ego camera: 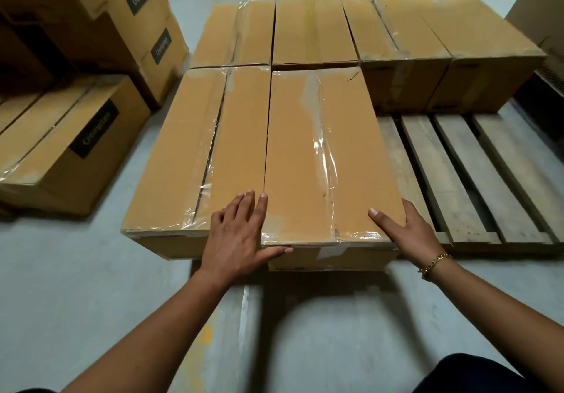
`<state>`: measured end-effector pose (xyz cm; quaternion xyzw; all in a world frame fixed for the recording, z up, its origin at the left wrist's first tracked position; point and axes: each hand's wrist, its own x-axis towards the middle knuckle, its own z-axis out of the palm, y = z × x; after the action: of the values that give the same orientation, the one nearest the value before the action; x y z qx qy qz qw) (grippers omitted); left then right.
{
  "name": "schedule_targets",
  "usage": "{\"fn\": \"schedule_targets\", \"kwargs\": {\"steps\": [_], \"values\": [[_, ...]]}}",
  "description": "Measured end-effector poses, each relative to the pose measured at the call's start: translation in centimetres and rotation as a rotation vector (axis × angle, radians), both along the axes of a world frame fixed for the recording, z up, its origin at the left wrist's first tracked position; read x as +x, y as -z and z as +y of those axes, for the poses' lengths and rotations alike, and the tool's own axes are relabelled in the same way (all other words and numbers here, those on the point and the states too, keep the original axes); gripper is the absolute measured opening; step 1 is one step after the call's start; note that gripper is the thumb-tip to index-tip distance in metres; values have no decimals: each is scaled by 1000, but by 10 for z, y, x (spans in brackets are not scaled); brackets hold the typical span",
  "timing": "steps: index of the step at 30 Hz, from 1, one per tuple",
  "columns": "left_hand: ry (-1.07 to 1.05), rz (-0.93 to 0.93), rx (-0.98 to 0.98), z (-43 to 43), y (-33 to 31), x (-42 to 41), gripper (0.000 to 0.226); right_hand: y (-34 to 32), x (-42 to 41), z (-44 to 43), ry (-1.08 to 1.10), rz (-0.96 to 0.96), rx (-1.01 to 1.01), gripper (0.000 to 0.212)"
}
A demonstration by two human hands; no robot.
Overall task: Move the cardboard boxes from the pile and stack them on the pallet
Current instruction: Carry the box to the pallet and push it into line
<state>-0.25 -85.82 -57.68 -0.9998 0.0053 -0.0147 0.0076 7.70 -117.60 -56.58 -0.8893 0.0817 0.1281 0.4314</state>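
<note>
We count six cardboard boxes on the wooden pallet (457, 176). A back row of four (314, 29) runs across the top of the frame, and two more stand in front of it at centre.

The newest box (329, 154) is the right-hand one of the front pair. It sits on the pallet, tight against its neighbour (195, 148), and its near end seems to stick out a little past the neighbour's.

Our left hand (241, 234) lies flat across the seam between those two boxes. Its fingers are straight and its thumb is stretched along the near top edge of the newest box. Our right hand (409, 231) clasps that box's near right corner, thumb on the lid. The fingers go over the side edge and cannot be seen beyond it.

We judge this box to be set down and only being squared up. Bare slats show at the lower right of the frame, so the first layer looks to have room for about two more boxes. The pile (70, 139) at the left of the frame holds several labelled boxes not yet moved, so much of the task is left.
</note>
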Motion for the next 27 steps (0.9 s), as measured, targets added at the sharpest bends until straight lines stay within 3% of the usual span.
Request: {"fn": "schedule_targets", "kwargs": {"steps": [11, 19, 27], "values": [[-27, -68, 101, 4, 3, 20, 109, -6, 23, 8, 5, 14, -12, 92], [13, -29, -2, 6, 5, 23, 110, -9, 22, 9, 6, 10, -9, 92], [13, -7, 40, 7, 6, 23, 109, -14, 19, 12, 12, -22, 14, 77]]}}
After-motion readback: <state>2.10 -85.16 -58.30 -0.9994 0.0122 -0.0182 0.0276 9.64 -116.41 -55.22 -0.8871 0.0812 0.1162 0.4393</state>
